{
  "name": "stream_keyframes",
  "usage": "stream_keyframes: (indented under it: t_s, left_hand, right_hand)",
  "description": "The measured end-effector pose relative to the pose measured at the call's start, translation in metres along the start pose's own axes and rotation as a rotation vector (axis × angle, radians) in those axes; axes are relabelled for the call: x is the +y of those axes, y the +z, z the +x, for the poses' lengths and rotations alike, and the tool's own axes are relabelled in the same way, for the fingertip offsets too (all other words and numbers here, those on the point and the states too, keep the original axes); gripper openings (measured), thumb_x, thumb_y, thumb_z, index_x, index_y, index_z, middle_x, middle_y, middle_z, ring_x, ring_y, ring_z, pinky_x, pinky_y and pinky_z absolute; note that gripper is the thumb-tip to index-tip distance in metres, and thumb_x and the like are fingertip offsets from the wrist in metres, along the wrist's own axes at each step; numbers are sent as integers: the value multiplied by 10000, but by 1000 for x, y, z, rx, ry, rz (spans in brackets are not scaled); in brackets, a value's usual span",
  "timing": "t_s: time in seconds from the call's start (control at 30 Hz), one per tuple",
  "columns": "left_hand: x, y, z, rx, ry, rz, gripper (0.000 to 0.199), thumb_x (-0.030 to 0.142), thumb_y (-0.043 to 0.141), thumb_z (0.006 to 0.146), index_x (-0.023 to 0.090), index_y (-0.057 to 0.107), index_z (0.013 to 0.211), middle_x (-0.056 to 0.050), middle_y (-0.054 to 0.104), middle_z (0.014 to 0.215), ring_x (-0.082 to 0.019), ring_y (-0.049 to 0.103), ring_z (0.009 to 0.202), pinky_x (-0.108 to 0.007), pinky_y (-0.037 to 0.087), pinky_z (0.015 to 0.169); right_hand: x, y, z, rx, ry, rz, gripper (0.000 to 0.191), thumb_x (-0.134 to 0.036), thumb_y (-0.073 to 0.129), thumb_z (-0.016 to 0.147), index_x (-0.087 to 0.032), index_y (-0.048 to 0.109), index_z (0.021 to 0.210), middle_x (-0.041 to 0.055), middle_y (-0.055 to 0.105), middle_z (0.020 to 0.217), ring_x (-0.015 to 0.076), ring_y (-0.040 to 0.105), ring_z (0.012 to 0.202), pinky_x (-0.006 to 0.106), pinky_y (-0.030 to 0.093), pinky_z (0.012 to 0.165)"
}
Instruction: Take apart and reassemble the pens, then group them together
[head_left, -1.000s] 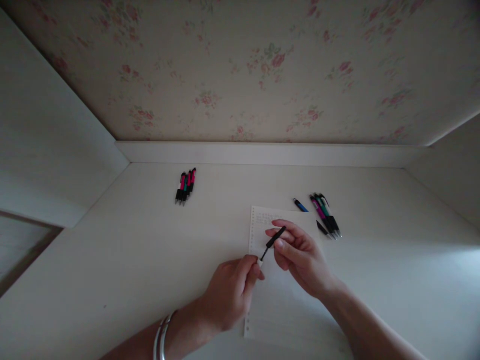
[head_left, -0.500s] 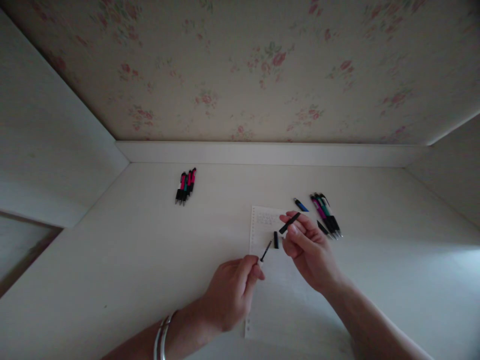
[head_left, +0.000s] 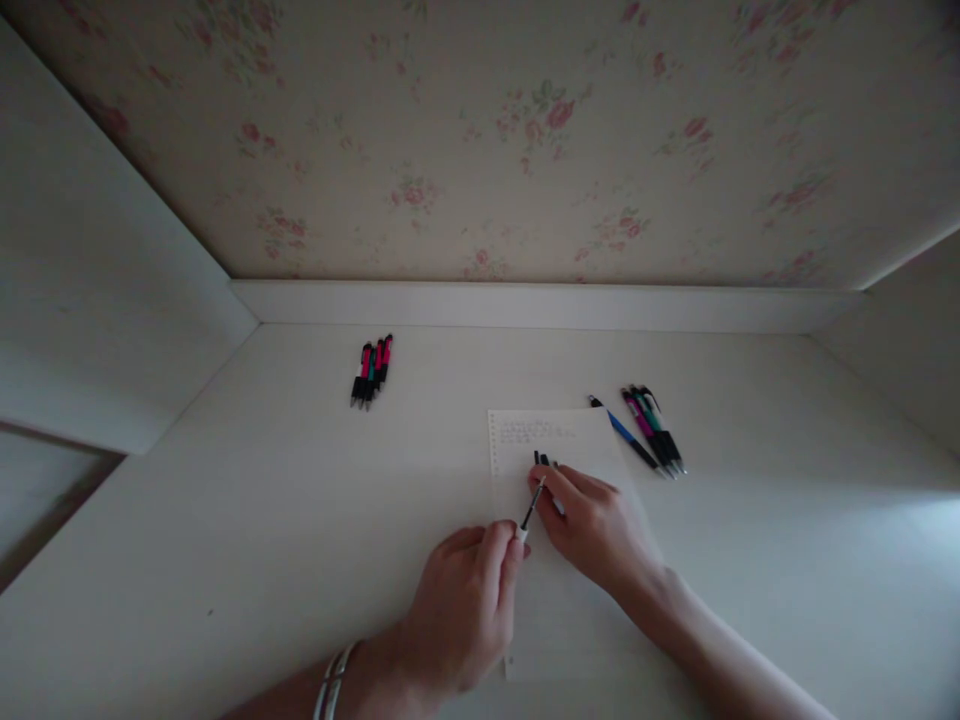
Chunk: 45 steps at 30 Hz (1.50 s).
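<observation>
Slanting up from the left hand [head_left: 463, 608], pinched in its fingers: one stripped pen [head_left: 532, 507], tip by the right hand [head_left: 600, 525], fingers bent at black pieces [head_left: 545, 460], grip unclear.

Dim, muted indoor light, pale glow from the right edge, darkened corners, wide-angle stretching, fine detail soft

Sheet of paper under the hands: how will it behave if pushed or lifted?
Probably floppy: the sheet looks thin, so a corner lift would likely bend it. Pushed flat, it should slide fairly easily, as the desk looks smooth. The small black parts on it look loose, so they may slide or roll if it tilts.
</observation>
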<state>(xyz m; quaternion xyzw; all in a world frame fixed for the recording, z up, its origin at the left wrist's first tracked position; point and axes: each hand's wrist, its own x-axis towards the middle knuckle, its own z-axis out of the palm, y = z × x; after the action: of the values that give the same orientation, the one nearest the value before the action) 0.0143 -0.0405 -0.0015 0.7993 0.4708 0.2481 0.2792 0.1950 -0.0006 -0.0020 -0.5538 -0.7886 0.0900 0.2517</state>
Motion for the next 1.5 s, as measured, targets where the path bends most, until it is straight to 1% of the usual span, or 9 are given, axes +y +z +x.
stream_keyframes:
  t_s: [0.17,0.37,0.53,0.63,0.73,0.93,1.17,1.33,1.5]
  left_hand:
    - [-3,-1,2,-19,-26,-36,249,239,308,1033,218,538,938,-36,732,810,-207,710,778,-343,550,761]
    - [-2,-4,4,-23,-76,-93,260,268,317,1039,219,547,928,-22,741,839,-195,701,772,-319,530,736]
    - [-3,-6,7,-34,-127,-149,270,275,317,1046,215,559,943,-12,738,829,-174,690,754,-290,509,706]
    - [-4,-5,8,-30,-124,-153,267,274,326,1044,214,568,947,-11,733,826,-175,686,748,-290,503,703]
    - [-5,-4,7,-33,-110,-137,260,264,338,1038,217,570,932,-10,730,822,-179,684,737,-293,500,703]
    - [-5,-3,6,-35,-90,-139,239,251,358,1032,221,578,943,-10,730,857,-186,690,782,-306,509,748]
    - [-7,-2,5,-29,-101,-159,257,267,338,1040,212,577,963,-20,740,853,-181,689,769,-309,514,738]
    - [-5,-4,6,-37,-110,-162,278,287,322,1045,213,568,939,-19,733,822,-172,681,733,-286,506,696]
    - [-4,-5,7,-48,-100,-128,283,290,324,1044,208,568,928,-26,694,789,-174,656,721,-287,497,701]
  right_hand:
    - [5,5,-3,-46,-71,-99,283,-188,444,974,-202,724,930,78,701,759,175,613,632,286,424,599]
    - [4,4,-2,-24,-19,-93,281,-204,453,975,-185,707,856,72,676,717,180,608,611,295,407,591]
    - [-10,-7,0,62,186,341,256,-315,486,982,-190,681,875,51,679,736,158,601,611,273,429,587]
    - [-15,-10,1,-22,322,609,312,-400,486,982,-203,669,824,26,639,695,151,569,606,261,419,556]
    - [-16,-8,2,-80,384,756,302,-445,560,937,-205,668,789,7,600,668,139,516,580,253,386,518]
    - [-17,-9,6,6,516,948,340,-491,600,895,-200,645,724,-32,471,538,123,429,501,252,323,462]
    - [-1,-8,8,272,556,836,306,-483,593,905,-201,661,808,10,590,672,122,444,511,257,331,460]
    - [-3,-8,9,114,387,503,309,-435,574,916,-200,688,753,26,635,654,152,509,537,277,376,503]
    - [-4,-3,7,77,424,498,333,-454,551,927,-198,707,780,39,684,689,173,582,590,278,425,550]
